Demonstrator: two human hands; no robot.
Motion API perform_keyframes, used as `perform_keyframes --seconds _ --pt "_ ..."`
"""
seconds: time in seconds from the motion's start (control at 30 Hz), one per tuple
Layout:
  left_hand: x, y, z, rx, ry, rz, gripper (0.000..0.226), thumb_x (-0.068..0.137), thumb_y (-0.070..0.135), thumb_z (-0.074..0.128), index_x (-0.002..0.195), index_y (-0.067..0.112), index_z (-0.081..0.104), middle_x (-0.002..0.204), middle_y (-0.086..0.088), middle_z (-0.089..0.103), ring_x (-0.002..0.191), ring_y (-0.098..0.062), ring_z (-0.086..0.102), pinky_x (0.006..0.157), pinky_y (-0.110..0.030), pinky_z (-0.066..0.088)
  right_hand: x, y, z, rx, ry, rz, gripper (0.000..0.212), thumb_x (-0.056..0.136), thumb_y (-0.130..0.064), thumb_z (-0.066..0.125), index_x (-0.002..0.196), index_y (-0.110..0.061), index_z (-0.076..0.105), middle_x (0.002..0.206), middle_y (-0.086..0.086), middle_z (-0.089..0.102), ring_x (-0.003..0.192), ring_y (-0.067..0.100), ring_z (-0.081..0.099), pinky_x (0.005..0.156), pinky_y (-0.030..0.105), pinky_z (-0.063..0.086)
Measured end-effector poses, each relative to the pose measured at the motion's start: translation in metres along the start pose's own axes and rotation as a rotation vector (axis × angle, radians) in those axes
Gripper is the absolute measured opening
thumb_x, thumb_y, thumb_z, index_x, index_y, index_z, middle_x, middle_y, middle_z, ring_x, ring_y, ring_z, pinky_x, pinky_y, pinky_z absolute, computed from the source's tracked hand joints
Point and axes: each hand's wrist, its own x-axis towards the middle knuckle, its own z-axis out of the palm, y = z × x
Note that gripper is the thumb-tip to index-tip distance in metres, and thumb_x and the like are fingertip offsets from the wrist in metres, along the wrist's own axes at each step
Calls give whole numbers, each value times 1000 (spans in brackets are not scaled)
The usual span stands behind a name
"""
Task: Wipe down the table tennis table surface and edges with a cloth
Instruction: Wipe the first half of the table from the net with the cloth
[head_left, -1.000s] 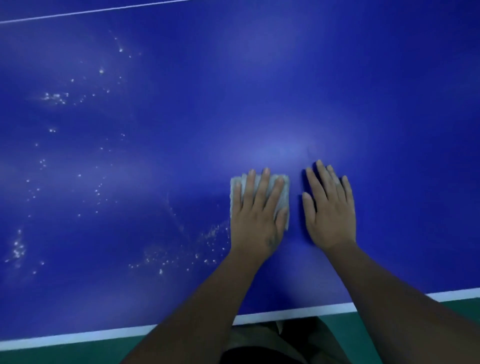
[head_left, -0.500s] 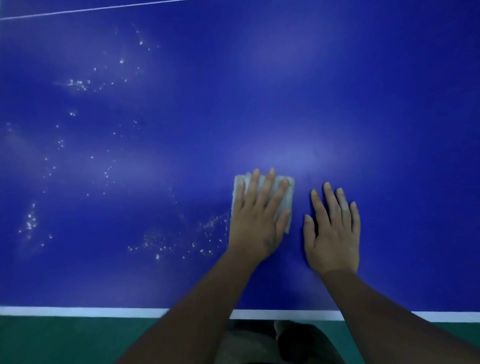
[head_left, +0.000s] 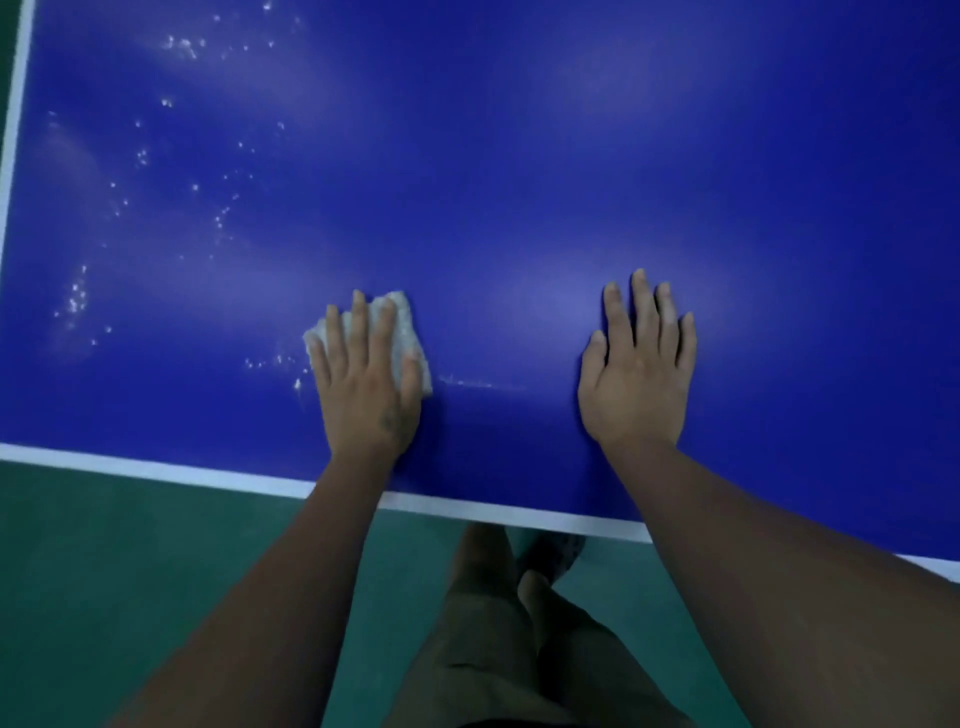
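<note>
The blue table tennis table (head_left: 519, 182) fills the upper view, with a white line along its near edge (head_left: 156, 470) and its left edge (head_left: 13, 130). My left hand (head_left: 366, 387) lies flat with straight fingers on a small white cloth (head_left: 402, 332), pressing it onto the surface near the front edge. My right hand (head_left: 636, 374) rests flat on the bare blue surface to the right, fingers spread, apart from the cloth. White specks (head_left: 78, 299) are scattered over the left part of the table, and a faint streak (head_left: 478, 384) lies just right of the cloth.
Green floor (head_left: 130, 571) shows below the table's near edge and in a strip at the far left. My legs and feet (head_left: 519, 623) stand close to the edge between my arms.
The view has swung so the table's left edge shows. My left hand has slid the cloth leftward, away from my right hand; the gap between the hands has widened.
</note>
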Motion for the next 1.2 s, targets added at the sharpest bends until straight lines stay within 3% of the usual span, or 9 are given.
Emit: perform_keyframes --seconds 0.27,0.57,0.83,1.07,1.2 --pt "-125 -35 8 4 -34 -26 65 114 49 20 174 25 12 182 -2 3 168 -30 -2 133 -63 10 1 -1 -1 -3 -4 6 60 115 -43 24 172 -24 22 182 2 11 168 27 6 136 54 7" --pt "-48 -24 5 5 9 -167 63 115 46 16 174 23 7 181 -7 5 168 -34 -1 132 -64 7 1 -2 -2 -17 10 13 61 115 -45 25 172 -23 24 182 3 12 168 27 6 136 54 6" --pt "-126 -26 9 10 -49 48 66 115 44 25 173 17 12 182 -8 4 167 -36 0 132 -64 12 2 -3 0 -44 21 11 61 114 -43 27 172 -23 24 181 3 13 168 27 7 136 54 8" --pt "-28 4 1 -15 -13 -134 63 116 44 17 173 17 12 180 -13 10 167 -38 3 132 -64 7 1 -3 -3 -48 0 21 63 112 -39 31 172 -23 24 182 2 11 168 26 5 136 53 6" --pt "27 50 0 -66 -19 -117 65 116 49 16 174 21 9 181 -10 4 167 -36 -3 132 -62 0 1 -4 -4 -49 -13 22 63 112 -39 30 172 -23 23 182 2 11 168 26 5 136 53 5"
